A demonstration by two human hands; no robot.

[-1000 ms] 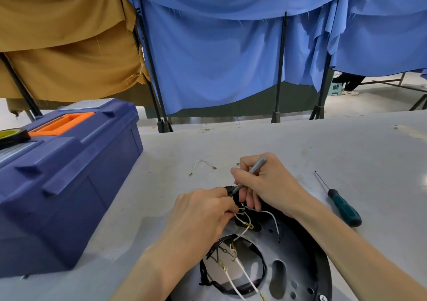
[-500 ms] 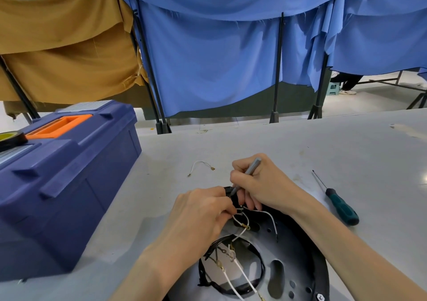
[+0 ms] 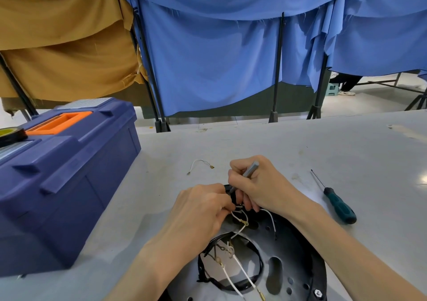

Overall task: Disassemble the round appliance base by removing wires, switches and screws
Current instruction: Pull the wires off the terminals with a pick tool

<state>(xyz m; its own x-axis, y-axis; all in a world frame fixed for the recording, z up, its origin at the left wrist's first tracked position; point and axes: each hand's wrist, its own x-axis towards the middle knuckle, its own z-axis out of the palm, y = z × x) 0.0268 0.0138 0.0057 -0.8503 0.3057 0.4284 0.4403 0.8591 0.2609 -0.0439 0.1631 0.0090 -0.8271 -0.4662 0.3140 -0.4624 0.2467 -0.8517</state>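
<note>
Both hands meet at the round base's (image 3: 298, 261) 12 o'clock rim on the desk (image 3: 300, 143): left hand (image 3: 198, 210) pinching white wires (image 3: 240, 218), perhaps at a switch, right hand (image 3: 261, 185) gripping a grey tool (image 3: 250, 171) whose tip slants toward 7 o'clock there.

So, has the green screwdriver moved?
No. The screwdriver lies in the same spot on the table, equally far right of the loose wire.
</note>
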